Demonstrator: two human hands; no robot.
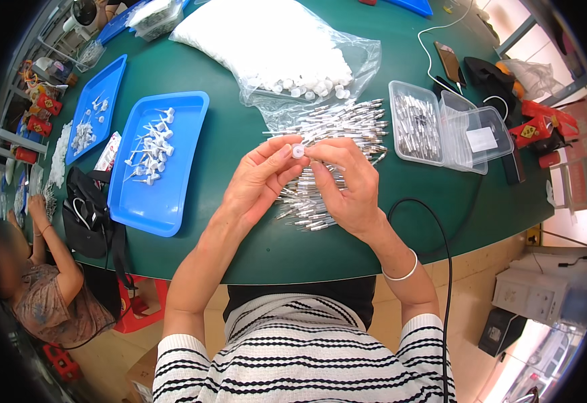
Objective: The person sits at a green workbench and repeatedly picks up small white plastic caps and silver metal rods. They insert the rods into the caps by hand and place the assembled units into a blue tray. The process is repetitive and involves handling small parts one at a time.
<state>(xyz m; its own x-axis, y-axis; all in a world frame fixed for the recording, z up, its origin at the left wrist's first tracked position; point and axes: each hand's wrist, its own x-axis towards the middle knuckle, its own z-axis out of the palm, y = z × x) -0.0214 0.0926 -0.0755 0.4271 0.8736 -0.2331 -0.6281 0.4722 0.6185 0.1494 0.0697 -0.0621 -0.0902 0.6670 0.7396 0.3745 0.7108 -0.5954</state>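
A small white round plastic cap (298, 151) is pinched in the fingertips of my left hand (254, 178), its ring-shaped face turned up. From the other side, the curled fingers of my right hand (352, 185) close on the cap's edge; anything else within that grip is too small to make out. Under and behind both hands spreads a pile of thin silvery metal-and-white rods (340, 124). Just beyond it lies a large clear bag (253, 33) of loose white caps, some spilling toward its mouth.
To my left, a blue tray (147, 218) holds several white-capped rods; another blue tray (117, 70) lies behind it. On the right are a clear box (417, 158) of rods, a phone (449, 64) and a black cable (444, 262). Another person (58, 289) works at the left.
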